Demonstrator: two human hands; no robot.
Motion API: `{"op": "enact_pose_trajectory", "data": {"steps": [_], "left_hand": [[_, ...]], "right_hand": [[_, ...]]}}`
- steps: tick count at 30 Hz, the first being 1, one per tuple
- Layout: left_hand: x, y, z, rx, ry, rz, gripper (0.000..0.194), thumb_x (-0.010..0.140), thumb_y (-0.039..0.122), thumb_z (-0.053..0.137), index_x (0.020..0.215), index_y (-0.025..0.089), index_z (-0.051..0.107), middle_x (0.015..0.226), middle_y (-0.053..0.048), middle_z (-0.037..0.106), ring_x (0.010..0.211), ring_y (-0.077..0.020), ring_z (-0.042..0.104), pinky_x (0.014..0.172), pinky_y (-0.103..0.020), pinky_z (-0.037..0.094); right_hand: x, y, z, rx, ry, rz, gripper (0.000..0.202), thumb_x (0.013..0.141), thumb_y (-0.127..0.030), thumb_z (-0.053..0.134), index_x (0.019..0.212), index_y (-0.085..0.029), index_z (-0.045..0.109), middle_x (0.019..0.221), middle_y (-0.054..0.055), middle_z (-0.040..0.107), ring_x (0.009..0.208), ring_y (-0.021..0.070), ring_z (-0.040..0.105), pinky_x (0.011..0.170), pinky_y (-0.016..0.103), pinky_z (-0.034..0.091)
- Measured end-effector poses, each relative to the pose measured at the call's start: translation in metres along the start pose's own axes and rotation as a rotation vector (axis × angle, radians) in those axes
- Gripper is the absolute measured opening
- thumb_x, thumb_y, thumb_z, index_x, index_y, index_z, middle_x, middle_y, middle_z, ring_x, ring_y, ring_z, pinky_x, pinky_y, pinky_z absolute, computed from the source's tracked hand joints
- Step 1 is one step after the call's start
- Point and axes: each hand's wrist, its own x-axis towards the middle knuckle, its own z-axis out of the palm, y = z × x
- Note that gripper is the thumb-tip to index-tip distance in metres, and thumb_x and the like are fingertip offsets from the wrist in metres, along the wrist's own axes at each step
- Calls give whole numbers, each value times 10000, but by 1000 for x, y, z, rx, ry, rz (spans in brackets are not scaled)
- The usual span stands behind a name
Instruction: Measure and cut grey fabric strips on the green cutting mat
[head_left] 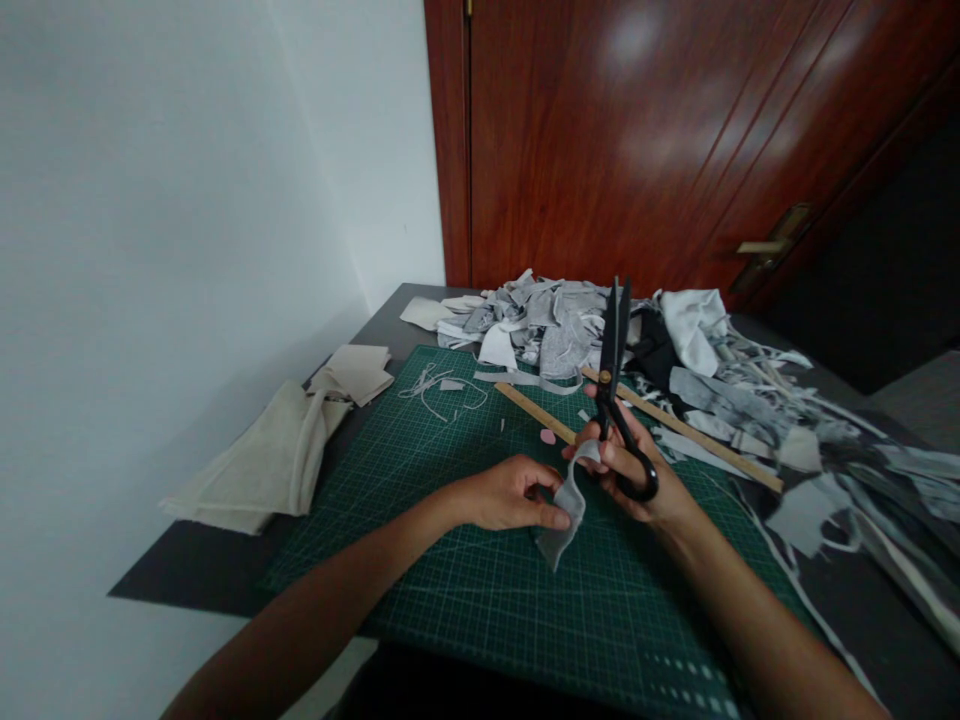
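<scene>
A small strip of grey fabric [570, 505] hangs between my two hands above the green cutting mat [450, 590]. My left hand [517, 495] is closed, pinching the strip near its middle between thumb and fingers. With thumb and fingertips, my right hand [630, 460] holds the strip's upper end. The same hand also carries black scissors [611, 350], blades pointing up and away, slightly apart, with a handle loop resting against the palm. Just beyond the hands, a pink chalk-like piece [548, 437] lies on the mat beside a wooden ruler [534, 411].
Grey and white fabric scraps [566, 330] are heaped at the back, with more scraps [750, 390] along the right. A second wooden ruler [697, 435] lies at the right. Folded cream cloth [255, 460] sits at the left, by the wall. Loose white threads [435, 390] lie on the mat.
</scene>
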Motion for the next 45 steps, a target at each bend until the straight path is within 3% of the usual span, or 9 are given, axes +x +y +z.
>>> {"op": "enact_pose_trajectory", "data": {"steps": [3, 8, 11, 14, 18, 22, 26, 33, 45], "left_hand": [[0, 1, -3, -158, 96, -72, 405, 724, 534, 865, 778, 156, 728, 683, -9, 654, 583, -121, 563, 551, -232, 427], [8, 1, -16, -398, 619, 53, 456, 700, 530, 878, 879, 153, 693, 687, -7, 662, 533, -109, 575, 452, -199, 430], [10, -2, -30, -332, 858, 168, 480, 724, 579, 835, 869, 167, 634, 604, 18, 625, 446, -121, 554, 366, -208, 422], [8, -1, -44, -274, 977, 247, 499, 735, 595, 819, 887, 164, 619, 614, 12, 642, 441, -126, 568, 371, -223, 464], [3, 5, -55, -374, 1049, 322, 495, 736, 577, 828, 905, 166, 610, 688, 0, 662, 522, -132, 612, 433, -230, 502], [2, 9, -57, -427, 1059, 381, 521, 702, 558, 869, 912, 174, 587, 741, 3, 675, 605, -142, 652, 540, -259, 556], [3, 10, -55, -453, 1074, 398, 557, 668, 529, 903, 955, 178, 579, 785, 0, 700, 615, -134, 653, 541, -249, 555], [1, 16, -57, -411, 1162, 413, 605, 613, 504, 934, 964, 187, 558, 792, -13, 721, 610, -169, 683, 527, -288, 567], [-1, 15, -63, -205, 1201, 470, 321, 765, 444, 819, 845, 171, 670, 700, -18, 692, 582, -144, 625, 553, -251, 488]], "right_hand": [[10, 5, -5, -94, 33, -31, 803, 707, -459, 920, 1408, -287, 571, 776, -47, 596, 672, 159, 546, 680, 318, 488], [16, 18, -5, -256, 76, -27, 866, 720, -481, 908, 1448, -206, 529, 776, -42, 636, 740, 190, 621, 709, 324, 501], [9, 26, 6, -212, 95, 50, 899, 753, -552, 867, 1479, -187, 483, 742, -38, 634, 646, 177, 599, 623, 320, 522], [-3, 32, 21, -177, 22, 100, 840, 798, -588, 820, 1456, -187, 486, 676, -69, 545, 532, 134, 491, 476, 272, 492], [-18, 36, 35, -158, -80, 139, 824, 824, -667, 759, 1453, -213, 482, 653, -89, 458, 488, 109, 414, 414, 235, 460], [-23, 34, 38, -195, -221, 168, 803, 859, -742, 663, 1430, -199, 510, 664, -72, 466, 502, 108, 407, 423, 222, 437], [-25, 33, 37, -237, -336, 236, 841, 829, -766, 677, 1410, -176, 528, 677, -58, 494, 523, 109, 430, 431, 209, 427], [-27, 40, 37, -247, -363, 196, 875, 859, -767, 640, 1482, -171, 491, 706, -26, 574, 501, 106, 468, 446, 219, 429], [-25, 35, 38, -318, -369, 161, 865, 866, -731, 659, 1510, -170, 523, 712, -31, 512, 508, 105, 437, 432, 226, 422]]}}
